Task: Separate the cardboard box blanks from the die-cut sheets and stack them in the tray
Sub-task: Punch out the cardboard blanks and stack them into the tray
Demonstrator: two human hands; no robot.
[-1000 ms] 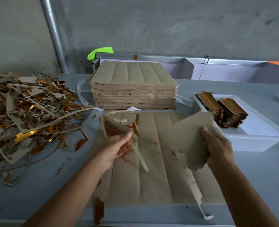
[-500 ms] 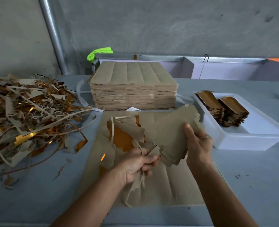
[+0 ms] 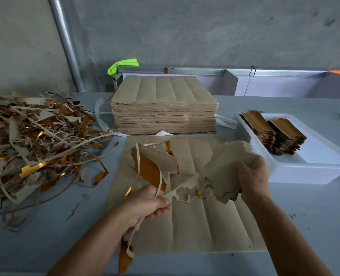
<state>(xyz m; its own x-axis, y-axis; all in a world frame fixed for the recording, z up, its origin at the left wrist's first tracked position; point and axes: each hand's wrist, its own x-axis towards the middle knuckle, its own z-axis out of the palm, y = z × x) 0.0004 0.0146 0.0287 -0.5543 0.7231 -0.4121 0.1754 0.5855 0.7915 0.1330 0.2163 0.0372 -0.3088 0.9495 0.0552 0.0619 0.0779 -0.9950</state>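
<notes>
Both hands have drawn apart: left hand (image 3: 148, 204) grips waste strips (image 3: 155, 166), right hand (image 3: 251, 179) pinches the blanks (image 3: 225, 166) (tray (image 3: 308, 173) just beyond it). Snagged tabs between them could tear a blank.

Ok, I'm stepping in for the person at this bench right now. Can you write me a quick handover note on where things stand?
Left hand grips torn waste strips with gold backing.
Right hand holds a bundle of freed blanks, still joined to the strips by ragged scraps.
Both are above the die-cut sheets lying flat on the table.
Done: two stacks of blanks stand in the white tray; a scrap pile sits on the left.
Left: pull the bundle free, put it in the tray, drop the waste, then work through the tall sheet stack behind.
</notes>
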